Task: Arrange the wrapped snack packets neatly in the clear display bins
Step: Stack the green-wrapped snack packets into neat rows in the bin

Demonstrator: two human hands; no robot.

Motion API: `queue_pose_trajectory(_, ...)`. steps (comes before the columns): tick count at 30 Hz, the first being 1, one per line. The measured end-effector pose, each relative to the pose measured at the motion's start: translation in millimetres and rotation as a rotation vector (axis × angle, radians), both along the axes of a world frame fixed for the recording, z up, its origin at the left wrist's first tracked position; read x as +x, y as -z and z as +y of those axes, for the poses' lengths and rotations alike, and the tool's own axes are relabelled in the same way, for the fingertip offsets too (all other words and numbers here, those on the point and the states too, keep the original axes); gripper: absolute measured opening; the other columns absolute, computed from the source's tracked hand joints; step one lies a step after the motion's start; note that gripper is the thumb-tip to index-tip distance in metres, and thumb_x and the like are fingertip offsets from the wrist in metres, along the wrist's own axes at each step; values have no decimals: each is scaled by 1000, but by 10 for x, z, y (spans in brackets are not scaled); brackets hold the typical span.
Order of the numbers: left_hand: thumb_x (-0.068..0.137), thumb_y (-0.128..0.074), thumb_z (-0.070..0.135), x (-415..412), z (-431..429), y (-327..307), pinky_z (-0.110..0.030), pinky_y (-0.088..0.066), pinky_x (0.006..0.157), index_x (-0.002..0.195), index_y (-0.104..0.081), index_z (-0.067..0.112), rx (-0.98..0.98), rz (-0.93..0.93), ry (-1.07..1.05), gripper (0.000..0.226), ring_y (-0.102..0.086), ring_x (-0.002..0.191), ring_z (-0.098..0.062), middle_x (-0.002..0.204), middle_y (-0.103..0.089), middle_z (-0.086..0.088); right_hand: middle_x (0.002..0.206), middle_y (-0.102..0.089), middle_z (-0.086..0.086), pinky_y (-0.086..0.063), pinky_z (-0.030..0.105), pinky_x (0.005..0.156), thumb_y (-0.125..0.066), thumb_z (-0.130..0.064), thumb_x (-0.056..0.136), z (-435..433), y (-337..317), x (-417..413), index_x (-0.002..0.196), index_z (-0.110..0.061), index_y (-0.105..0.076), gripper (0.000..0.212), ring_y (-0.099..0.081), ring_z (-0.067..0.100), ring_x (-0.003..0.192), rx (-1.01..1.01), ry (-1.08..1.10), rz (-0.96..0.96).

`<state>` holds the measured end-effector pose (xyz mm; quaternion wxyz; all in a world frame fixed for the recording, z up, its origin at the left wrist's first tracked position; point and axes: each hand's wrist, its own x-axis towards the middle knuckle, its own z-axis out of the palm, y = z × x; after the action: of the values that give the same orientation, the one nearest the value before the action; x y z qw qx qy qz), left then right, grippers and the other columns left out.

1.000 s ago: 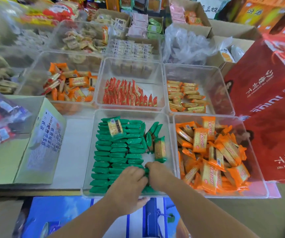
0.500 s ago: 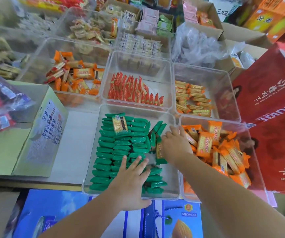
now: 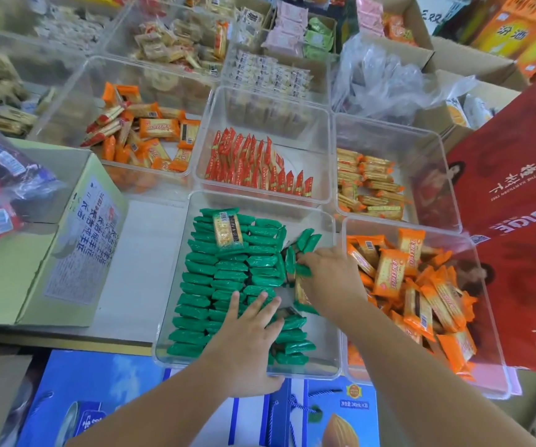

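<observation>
A clear bin (image 3: pixel 176 321) in front of me holds rows of green wrapped packets (image 3: pixel 215 275), with one packet (image 3: pixel 228 229) lying face up on top at the back. My left hand (image 3: pixel 247 340) lies flat with spread fingers on the near rows. My right hand (image 3: pixel 331 279) reaches into the bin's right side and pinches a loose green packet (image 3: pixel 303 296) among a few untidy ones (image 3: pixel 307 241).
To the right stands a clear bin (image 3: pixel 485 304) of jumbled orange packets. Behind are bins of red packets (image 3: pixel 253 166), yellow-orange packets (image 3: pixel 369 185) and mixed orange ones (image 3: pixel 144 137). A green carton (image 3: pixel 76 240) sits left, red juice boxes (image 3: pixel 518 195) right.
My right hand went from the bin's near edge to the loose packets at the right side and took hold of one. My left hand spread flat on the rows.
</observation>
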<state>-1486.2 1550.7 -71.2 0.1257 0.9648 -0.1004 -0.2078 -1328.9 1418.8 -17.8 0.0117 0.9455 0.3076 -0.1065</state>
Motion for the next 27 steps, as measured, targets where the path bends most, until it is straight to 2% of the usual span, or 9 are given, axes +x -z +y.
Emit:
queue_pose_trajectory(3, 76, -42, 79, -7, -5, -6, -63, 27, 110, 158, -20, 24, -11, -6, -11, 101, 24, 151, -21, 167, 17, 2, 112, -58, -8, -54, 27, 80, -65, -13, 90, -84, -5, -170, 116, -30, -61, 31, -55, 12, 96, 239, 65, 172)
queue_pose_trajectory(7, 77, -43, 78, -3, -13, -27, -61, 28, 111, 158, -15, 26, -15, -10, -28, 101, 25, 151, -20, 167, 16, 3, 117, -55, -5, -51, 29, 84, -60, -3, 91, -87, 166, -431, 115, -28, -55, 35, -53, 16, 105, 178, 21, 287)
queue_pose_trajectory(11, 76, -46, 76, -25, -12, -62, -60, 23, 114, 155, -18, 27, -20, -48, -56, 97, 20, 152, -24, 167, 13, 0, 118, -59, -2, -56, 35, 84, -52, -11, 97, 7, 281, -598, 117, -31, -50, 28, -59, 19, 98, 181, 183, 433)
queue_pose_trajectory(13, 76, -47, 75, -42, -9, -66, -60, 22, 115, 152, -21, 25, -25, -67, -70, 95, 19, 152, -25, 166, 13, 1, 117, -62, -2, -56, 32, 80, -52, -15, 97, 1, 303, -612, 121, -32, -51, 29, -62, 18, 95, 200, 244, 493)
queue_pose_trajectory(16, 78, -46, 74, -61, -5, -32, -58, 23, 115, 156, -6, 23, -29, -86, -63, 101, 26, 150, -21, 165, 21, 4, 128, -63, -4, -51, 24, 85, -55, -20, 96, -81, 280, -531, 128, -32, -51, 35, -61, 15, 107, 306, 301, 676)
queue_pose_trajectory(19, 79, -41, 76, -50, 0, -2, -57, 27, 113, 157, 15, 26, -37, -76, -47, 108, 29, 149, -17, 165, 24, 9, 137, -59, 2, -48, 33, 101, -46, -19, 101, -98, 252, -427, 135, -23, -49, 34, -56, 19, 118, 319, 365, 818)
queue_pose_trajectory(22, 77, -41, 77, -23, 1, 1, -59, 24, 114, 160, 1, 25, -39, -46, -32, 107, 23, 151, -19, 167, 13, 8, 129, -60, 0, -48, 28, 92, -43, -16, 103, -6, 248, -291, 132, -21, -57, 33, -58, 22, 115, 214, 290, 608)
queue_pose_trajectory(25, 77, -44, 77, -15, 7, -12, -61, 22, 115, 159, -13, 22, -52, -33, -30, 104, 21, 152, -20, 168, 5, 6, 106, -62, 0, -47, 30, 81, -55, -8, 93, 127, 176, -55, 110, -21, -66, 24, -57, 22, 101, -58, -32, 159)
queue_pose_trajectory(27, 77, -43, 78, -12, 9, -21, -62, 22, 115, 160, -11, 22, -45, -22, -23, 105, 22, 151, -20, 168, 7, 7, 109, -63, 1, -42, 35, 86, -59, -10, 90, 177, 154, 96, 113, -20, -66, 26, -53, 23, 104, -256, -236, 66)
